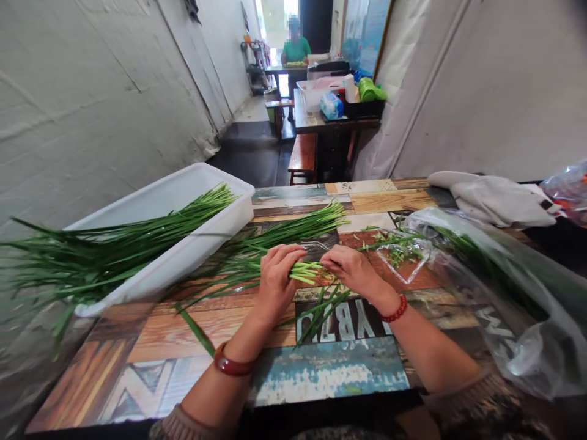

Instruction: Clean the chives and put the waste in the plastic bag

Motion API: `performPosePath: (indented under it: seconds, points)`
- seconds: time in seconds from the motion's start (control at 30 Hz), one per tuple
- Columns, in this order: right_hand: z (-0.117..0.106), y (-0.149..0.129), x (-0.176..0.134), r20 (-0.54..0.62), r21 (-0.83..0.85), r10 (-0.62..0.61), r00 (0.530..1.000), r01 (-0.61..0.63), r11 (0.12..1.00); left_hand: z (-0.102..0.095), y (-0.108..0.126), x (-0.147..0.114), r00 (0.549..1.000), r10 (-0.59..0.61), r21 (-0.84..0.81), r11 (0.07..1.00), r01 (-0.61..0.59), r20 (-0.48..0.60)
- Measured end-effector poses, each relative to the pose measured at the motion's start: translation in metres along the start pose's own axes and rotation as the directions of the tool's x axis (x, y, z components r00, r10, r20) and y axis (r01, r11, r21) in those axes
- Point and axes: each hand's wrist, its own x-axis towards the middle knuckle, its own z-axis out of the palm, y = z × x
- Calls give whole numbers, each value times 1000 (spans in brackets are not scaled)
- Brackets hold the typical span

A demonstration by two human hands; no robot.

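My left hand (279,275) is wrapped around a small bunch of garlic chives (306,272), pale stem ends pointing right and long green leaves trailing left over the table. Close to those stem ends, the fingers of my right hand (351,269) are pinched together; what they hold, if anything, is too small to make out. A thin, shiny pale strand (316,245) shows between the two hands, just behind the stems. Behind my left hand a larger bundle of chives (298,226) lies on the table. Loose leaves (325,311) are scattered in front of my hands.
At left, a white plastic tub (224,229) holds more chives (151,235). A see-through plastic bag (518,318) with greens inside lies at right, beside trimmings (403,252). A pale cloth (495,198) rests at the back right. Farther off, a person in green (297,50) sits at another table.
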Motion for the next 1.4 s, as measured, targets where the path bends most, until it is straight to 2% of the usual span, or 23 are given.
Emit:
performPosePath:
  seconds: [0.1,0.17,0.27,0.33,0.4,0.5,0.6,0.67,0.8,0.87,0.93,1.1,1.23,1.3,1.4]
  points:
    - [-1,-5,0,-20,37,-29,999,30,999,-1,2,1,993,-37,208,978,14,108]
    - [-1,-7,1,-59,105,-15,998,21,994,0,2,2,979,-29,264,964,-26,204]
    - [1,-7,3,-145,220,141,979,-107,970,4,0,2,962,-33,284,958,-47,272]
    - [3,-5,5,-185,298,287,940,-225,928,6,-2,2,962,-51,271,962,-24,267]
    - [5,-3,6,-210,350,383,900,-296,889,9,-5,1,961,-63,230,973,-1,271]
    - [4,4,5,-267,416,446,854,-316,853,12,-11,1,953,-98,119,991,66,288]
    - [-2,8,3,-358,470,471,806,-280,837,14,-18,0,939,-169,-16,983,182,298]
    - [-7,7,3,-377,421,412,830,-242,874,15,-21,0,934,-183,-70,974,214,308]
    - [-7,0,3,-263,162,155,952,-115,980,15,-20,0,939,-136,-51,986,160,314]
    - [-2,-2,4,-206,71,80,975,-67,995,14,-18,0,942,-121,-2,992,128,312]
    - [5,-2,5,-214,81,78,974,-62,995,13,-16,1,943,-111,36,994,105,315]
    - [24,-8,8,-366,227,225,903,-148,963,15,-17,1,937,-101,49,995,90,335]
    - [36,-11,10,-377,360,353,856,-216,908,17,-18,0,933,-129,40,992,123,336]
    - [36,-7,11,-380,471,447,810,-247,847,17,-18,0,930,-137,31,990,135,342]
    - [24,0,10,-383,629,582,717,-258,733,17,-20,0,926,-167,34,986,165,338]
